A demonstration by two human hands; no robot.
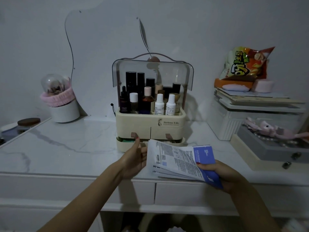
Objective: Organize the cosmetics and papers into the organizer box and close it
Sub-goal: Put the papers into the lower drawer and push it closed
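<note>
Bottles [147, 101] fill the top tray of the cream organizer box [150, 126], which stands at the back of the white marble table [66, 144] with its clear lid [153, 72] swung up. Tall black tubes stand at the rear of the tray; a dark dropper bottle, an amber bottle with a pink cap and two white bottles stand at the front. Below the tray are two shut drawers, and the box's bottom drawer [127, 144] is slid out a little, with something green inside.

Just in front of the box, the right hand [222, 174] grips a stack of printed papers [177, 158] with a blue leaflet, thumb on top. The left hand [133, 158] is open, fingers loosely spread, thumb tip at the bottom drawer, fingertips touching the papers' left edge.

Left of the box a white pot [65, 111] holds brushes under a clear dome. Right of the box lies a snack bag [244, 64].
</note>
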